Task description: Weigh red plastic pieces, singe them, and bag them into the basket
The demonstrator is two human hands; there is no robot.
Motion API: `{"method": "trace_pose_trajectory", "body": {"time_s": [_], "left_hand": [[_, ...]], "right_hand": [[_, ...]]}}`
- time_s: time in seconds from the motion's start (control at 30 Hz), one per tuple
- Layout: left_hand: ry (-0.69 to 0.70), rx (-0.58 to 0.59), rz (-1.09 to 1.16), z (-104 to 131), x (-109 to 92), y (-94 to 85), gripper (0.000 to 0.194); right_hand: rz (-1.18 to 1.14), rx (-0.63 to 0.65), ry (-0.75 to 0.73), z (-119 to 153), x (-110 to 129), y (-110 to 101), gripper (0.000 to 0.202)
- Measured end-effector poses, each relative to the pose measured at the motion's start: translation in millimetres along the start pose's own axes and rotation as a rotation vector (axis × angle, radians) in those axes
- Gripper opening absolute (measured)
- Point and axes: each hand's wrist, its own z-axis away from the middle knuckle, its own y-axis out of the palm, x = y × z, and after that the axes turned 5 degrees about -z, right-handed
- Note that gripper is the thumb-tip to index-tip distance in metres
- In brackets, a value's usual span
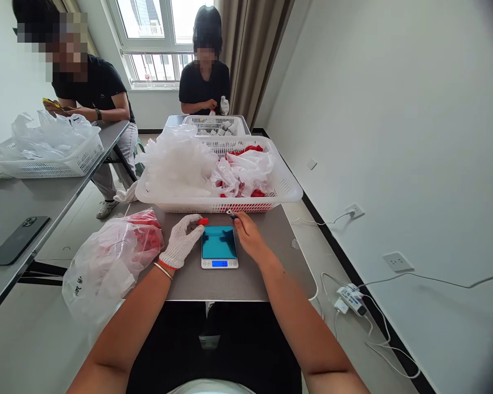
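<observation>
My left hand [182, 239] wears a white knit glove with a red cuff edge. Its thumb and fingers pinch a small red piece [204, 221] just above the far left corner of a digital scale [219, 247]. Bare, my right hand [247, 232] is closed around a small tool with a dark blue handle and a metal tip [230, 214]; its exact kind is too small to make out. That hand is at the scale's far right corner. The scale has a shiny blue plate with nothing lying on it and a lit display.
A large white basket [287, 189] holds clear plastic bags and red pieces. Left of my glove lies a bag of red pieces [119, 246]. Two people sit beyond, near another basket [240, 125] of grey pieces. A phone [18, 239] rests on the left table; a power strip [351, 300] lies on the floor.
</observation>
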Motion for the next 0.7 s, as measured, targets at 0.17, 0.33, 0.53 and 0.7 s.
{"method": "trace_pose_trajectory", "body": {"time_s": [0.17,0.33,0.53,0.7], "left_hand": [[0.003,-0.037,0.022,0,-7,3.4,0.032],[0.124,-0.069,0.013,-12,-37,13.7,0.026],[0.072,-0.017,0.076,-16,-39,27.1,0.025],[0.017,0.055,0.076,-9,-32,26.8,0.024]], "right_hand": [[-0.114,0.072,0.104,-11,-1,-2,0.041],[-0.038,-0.027,0.118,-10,-7,-6,0.048],[0.061,-0.108,0.186,-6,-8,-6,0.066],[0.118,-0.07,0.192,-8,-2,-6,0.057]]}}
